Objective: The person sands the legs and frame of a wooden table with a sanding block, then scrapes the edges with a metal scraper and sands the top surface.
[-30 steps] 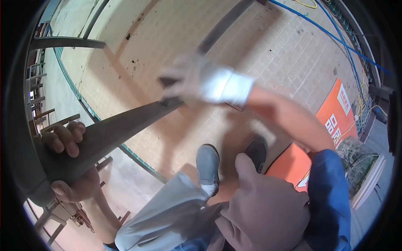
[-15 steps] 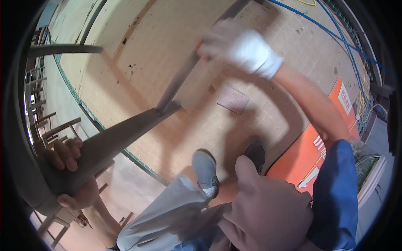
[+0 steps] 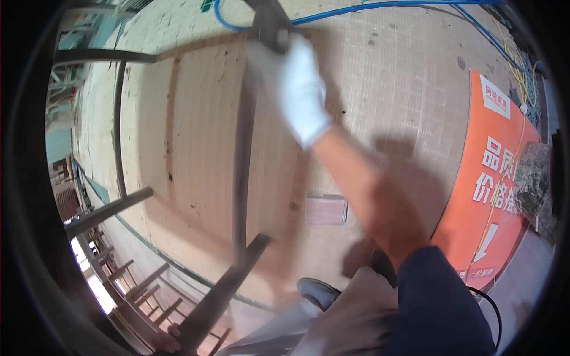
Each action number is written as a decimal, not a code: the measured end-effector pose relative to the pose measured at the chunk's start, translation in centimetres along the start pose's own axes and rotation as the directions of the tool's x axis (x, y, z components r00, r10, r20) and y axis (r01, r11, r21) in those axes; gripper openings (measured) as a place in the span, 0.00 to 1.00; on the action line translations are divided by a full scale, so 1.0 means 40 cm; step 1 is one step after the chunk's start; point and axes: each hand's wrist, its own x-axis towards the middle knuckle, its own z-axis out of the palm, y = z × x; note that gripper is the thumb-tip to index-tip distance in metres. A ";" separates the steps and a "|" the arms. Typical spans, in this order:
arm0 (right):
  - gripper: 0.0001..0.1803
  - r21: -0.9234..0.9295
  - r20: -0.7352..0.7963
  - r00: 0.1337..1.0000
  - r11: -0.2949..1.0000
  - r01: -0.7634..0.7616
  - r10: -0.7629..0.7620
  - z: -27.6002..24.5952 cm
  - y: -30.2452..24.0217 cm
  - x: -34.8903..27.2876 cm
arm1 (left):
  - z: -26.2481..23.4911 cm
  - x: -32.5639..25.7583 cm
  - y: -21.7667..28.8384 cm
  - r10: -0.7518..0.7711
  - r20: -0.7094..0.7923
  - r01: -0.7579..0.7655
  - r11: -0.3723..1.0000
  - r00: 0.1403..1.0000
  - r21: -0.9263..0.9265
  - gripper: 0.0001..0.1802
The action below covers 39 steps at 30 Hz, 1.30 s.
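- Head view: gloved right hand [image 3: 300, 89] reaches far up, fingers wrapped round the top of a dark bar [image 3: 242, 172]; the bar runs down to a slanted beam [image 3: 219, 293], whose low end the bare left hand [image 3: 168, 340] grips, likely steadying it; its fingers are mostly hidden, so I cannot tell their state.
- Since half a second ago the right hand has climbed the bar; an orange banner [image 3: 490, 196] lies on the floor at right.
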 end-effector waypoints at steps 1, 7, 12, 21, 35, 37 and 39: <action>0.14 -0.066 0.027 0.995 0.993 0.098 -0.096 -0.016 -0.040 0.107 | -0.005 -0.010 -0.062 -0.045 0.013 0.045 0.999 0.999 -0.009 0.32; 0.19 -0.601 0.042 0.864 0.679 0.423 -0.501 -0.036 0.040 -0.149 | 0.061 0.052 -0.111 -0.175 0.000 0.171 0.965 0.985 0.197 0.30; 0.21 -0.555 0.016 0.982 0.816 0.165 -0.187 0.022 -0.079 0.117 | 0.090 0.068 -0.156 -0.161 0.032 0.150 0.965 0.986 0.213 0.29; 0.30 -0.629 0.775 0.586 -0.377 0.680 -0.235 -0.028 -0.047 -0.050 | 0.102 0.046 -0.214 -0.133 0.039 0.122 0.970 0.990 0.212 0.28; 0.17 -0.342 0.893 0.402 0.277 0.898 -0.202 -0.072 0.060 -0.418 | 0.442 0.096 -0.174 -0.284 0.898 -0.298 0.872 0.337 0.387 0.41; 0.26 -0.326 0.918 0.279 -0.135 0.936 -0.283 -0.069 0.016 -0.187 | 0.567 0.113 -0.184 -0.071 0.839 -0.333 0.897 0.539 0.290 0.45; 0.30 -0.593 0.697 0.526 0.021 0.805 -0.487 -0.078 -0.018 0.032 | 0.703 0.142 -0.186 0.188 0.691 -0.486 0.833 0.698 0.265 0.46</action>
